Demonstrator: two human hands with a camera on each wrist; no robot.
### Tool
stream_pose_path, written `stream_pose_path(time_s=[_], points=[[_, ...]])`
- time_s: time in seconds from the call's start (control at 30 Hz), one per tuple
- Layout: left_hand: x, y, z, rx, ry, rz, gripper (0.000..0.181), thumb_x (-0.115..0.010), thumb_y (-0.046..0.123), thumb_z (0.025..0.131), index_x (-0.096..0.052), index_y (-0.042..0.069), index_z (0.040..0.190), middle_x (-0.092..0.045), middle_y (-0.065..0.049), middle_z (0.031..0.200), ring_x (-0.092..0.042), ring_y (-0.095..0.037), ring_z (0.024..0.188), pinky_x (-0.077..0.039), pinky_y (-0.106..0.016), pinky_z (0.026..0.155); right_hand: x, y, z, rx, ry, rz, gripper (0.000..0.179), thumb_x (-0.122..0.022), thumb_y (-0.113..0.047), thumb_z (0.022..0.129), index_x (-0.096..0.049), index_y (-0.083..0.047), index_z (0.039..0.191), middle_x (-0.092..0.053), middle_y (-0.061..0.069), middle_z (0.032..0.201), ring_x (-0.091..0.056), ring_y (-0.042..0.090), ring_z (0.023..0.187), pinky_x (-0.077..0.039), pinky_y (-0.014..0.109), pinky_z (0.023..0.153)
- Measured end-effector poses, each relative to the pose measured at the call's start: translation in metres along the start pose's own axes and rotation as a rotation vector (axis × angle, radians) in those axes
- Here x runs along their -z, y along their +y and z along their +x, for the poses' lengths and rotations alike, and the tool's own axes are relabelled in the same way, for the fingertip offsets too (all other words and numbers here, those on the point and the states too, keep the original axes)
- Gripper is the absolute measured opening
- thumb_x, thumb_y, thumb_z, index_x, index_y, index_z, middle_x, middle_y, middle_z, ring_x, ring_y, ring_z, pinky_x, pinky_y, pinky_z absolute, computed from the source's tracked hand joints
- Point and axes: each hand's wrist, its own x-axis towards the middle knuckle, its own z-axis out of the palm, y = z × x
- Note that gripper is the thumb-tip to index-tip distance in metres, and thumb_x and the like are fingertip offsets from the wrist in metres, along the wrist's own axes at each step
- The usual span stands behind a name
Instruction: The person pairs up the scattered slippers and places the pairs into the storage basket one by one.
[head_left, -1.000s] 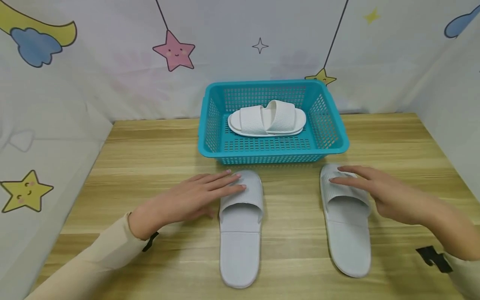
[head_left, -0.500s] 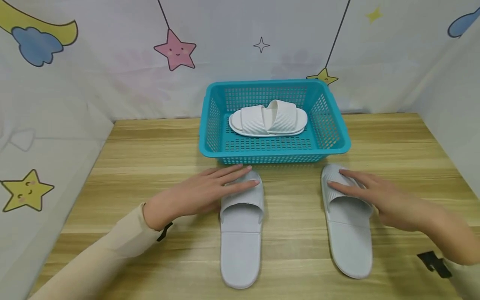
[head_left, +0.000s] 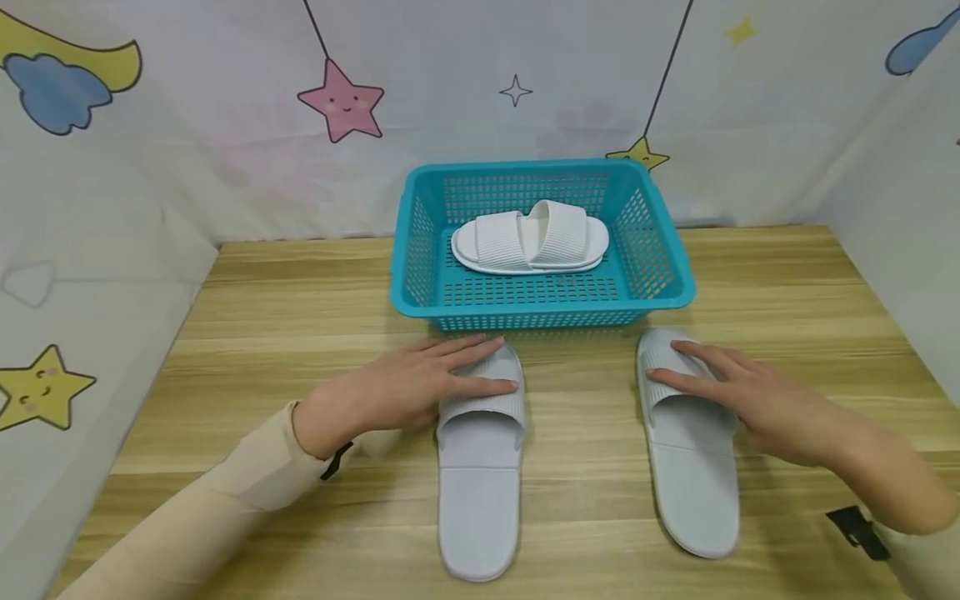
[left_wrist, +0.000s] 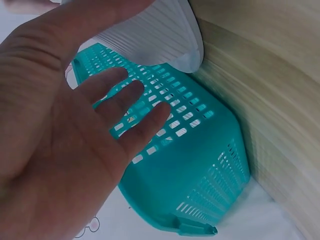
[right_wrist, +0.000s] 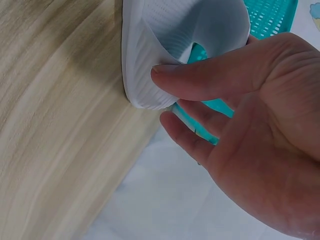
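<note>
Two light grey slippers lie flat on the wooden table, toes towards the basket. My left hand [head_left: 405,387] reaches across the strap of the left slipper [head_left: 480,517], its fingers extended and spread over the toe end. In the left wrist view, the ribbed strap shows above those fingers, beside the thumb. My right hand [head_left: 772,404] lies over the strap of the right slipper [head_left: 697,500], fingers stretched over its top. In the right wrist view, the thumb touches the side of that strap, and the other fingers are loosely extended.
A teal mesh basket [head_left: 555,310] stands behind the slippers. White slippers [head_left: 501,242] with ribbed straps lie inside it, pressed together. The wooden table [head_left: 585,517] ends at a white backdrop [head_left: 450,75] printed with stars and clouds.
My left hand has moved right, farther across the left slipper's strap. The right hand has settled slightly lower over the right slipper. The slippers and basket keep their places.
</note>
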Motion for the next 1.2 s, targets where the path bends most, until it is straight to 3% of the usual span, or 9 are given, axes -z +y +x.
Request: stream_pose_path(time_s=[0.3,0.57,0.8,0.93,1.2], points=[[-0.0010,0.0019,0.0021,0.013,0.014,-0.023,0.083,-0.080,-0.008,0.088,-0.053,0.028,0.157,-0.039,-0.015,0.169,-0.034,-0.039,0.157,-0.039,-0.061,0.119,-0.0037,0.0014,0.0028,0.006,0.027,-0.015,0.122,-0.088,0.027,0.053,-0.050,-0.029,0.155,-0.045,0.023,0.157,-0.051,0.052,0.135,-0.057,0.059,0.083],[-0.0014,0.0012,0.0046,0.016,0.008,-0.018,0.076,-0.075,-0.012,0.088,-0.058,0.024,0.152,-0.049,-0.012,0.163,-0.039,-0.036,0.155,-0.039,-0.058,0.120,-0.0050,0.0014,0.0030,-0.004,0.045,-0.006,0.116,-0.084,0.028,0.057,-0.051,-0.028,0.152,-0.046,0.022,0.155,-0.052,0.052,0.133,-0.058,0.054,0.077],[-0.0015,0.0010,0.0069,-0.002,0.023,0.011,0.073,-0.077,-0.011,0.087,-0.061,0.024,0.149,-0.055,-0.013,0.158,-0.050,-0.035,0.147,-0.045,-0.055,0.116,-0.0071,0.0048,0.0022,0.034,0.088,0.005,0.121,-0.087,0.028,0.049,-0.052,-0.028,0.151,-0.049,0.022,0.152,-0.055,0.052,0.129,-0.056,0.063,0.082],[-0.0004,0.0021,0.0061,0.005,0.016,0.019,0.075,-0.080,-0.007,0.088,-0.059,0.026,0.151,-0.055,-0.013,0.158,-0.057,-0.034,0.142,-0.051,-0.051,0.109,-0.0073,0.0076,0.0027,0.050,0.099,0.011,0.122,-0.083,0.030,0.048,-0.052,-0.029,0.150,-0.050,0.022,0.151,-0.055,0.052,0.127,-0.056,0.062,0.080],[-0.0003,-0.0002,0.0051,-0.013,0.008,0.015,0.071,-0.077,-0.007,0.090,-0.058,0.024,0.152,-0.056,-0.017,0.156,-0.057,-0.036,0.140,-0.052,-0.050,0.109,-0.0079,0.0063,0.0041,0.044,0.094,0.024,0.122,-0.084,0.029,0.048,-0.053,-0.029,0.151,-0.049,0.020,0.151,-0.053,0.050,0.129,-0.056,0.060,0.081]])
